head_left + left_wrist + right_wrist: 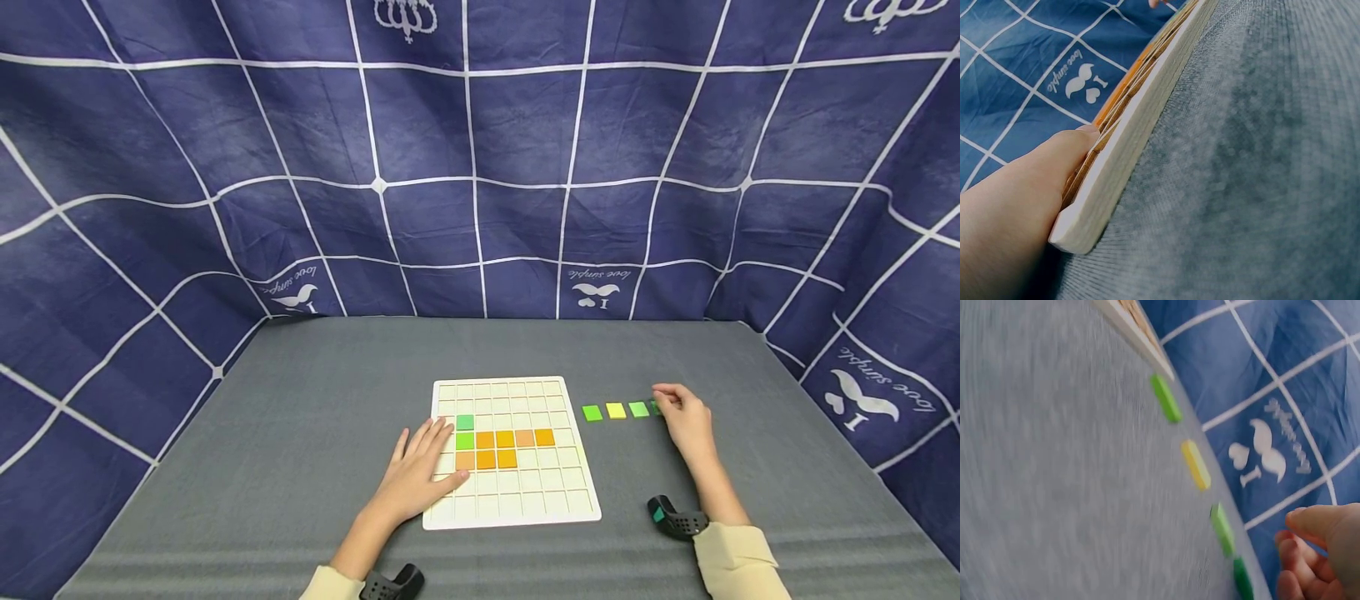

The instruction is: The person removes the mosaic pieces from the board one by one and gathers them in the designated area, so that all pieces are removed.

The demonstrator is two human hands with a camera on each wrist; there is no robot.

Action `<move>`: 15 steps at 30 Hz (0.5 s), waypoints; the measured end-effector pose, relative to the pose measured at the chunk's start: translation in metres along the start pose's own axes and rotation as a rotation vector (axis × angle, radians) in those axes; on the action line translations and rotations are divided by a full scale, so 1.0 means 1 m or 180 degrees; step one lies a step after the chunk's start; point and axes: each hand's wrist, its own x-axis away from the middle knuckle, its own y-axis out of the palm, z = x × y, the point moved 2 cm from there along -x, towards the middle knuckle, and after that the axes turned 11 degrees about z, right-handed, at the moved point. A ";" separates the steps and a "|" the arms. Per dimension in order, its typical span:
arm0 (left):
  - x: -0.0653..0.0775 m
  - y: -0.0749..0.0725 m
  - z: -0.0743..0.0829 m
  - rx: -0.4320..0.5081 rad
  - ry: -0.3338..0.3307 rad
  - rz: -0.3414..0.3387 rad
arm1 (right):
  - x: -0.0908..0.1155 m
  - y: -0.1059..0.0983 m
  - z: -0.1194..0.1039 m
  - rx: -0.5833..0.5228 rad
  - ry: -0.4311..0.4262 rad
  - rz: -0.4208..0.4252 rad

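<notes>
Cream-coloured and finely gridded, the square board (555, 479) lies on grey woven cloth (360, 375), with flat orange tiles (507, 459) in some cells. The left hand (412, 479) rests spread over its left edge. Beside the board's right edge runs a tile row: bright green tile (592, 413), yellow tile (616, 411), light green tile (639, 409), dark green tile (1244, 581). The right hand (688, 425), loosely curled (visibly pinching nothing), is near the last. Only the left-wrist view reveals the board's thick pale side (1129, 156).
</notes>
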 end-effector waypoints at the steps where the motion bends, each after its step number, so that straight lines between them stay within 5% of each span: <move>1: 0.000 0.000 0.000 -0.0001 -0.0001 0.0001 | 0.001 0.001 -0.003 -0.0026 -0.0025 -0.0086; 15: 0.000 0.000 0.000 -0.0018 0.0011 0.0016 | 0.021 0.022 -0.043 -0.0409 -0.0425 -0.0759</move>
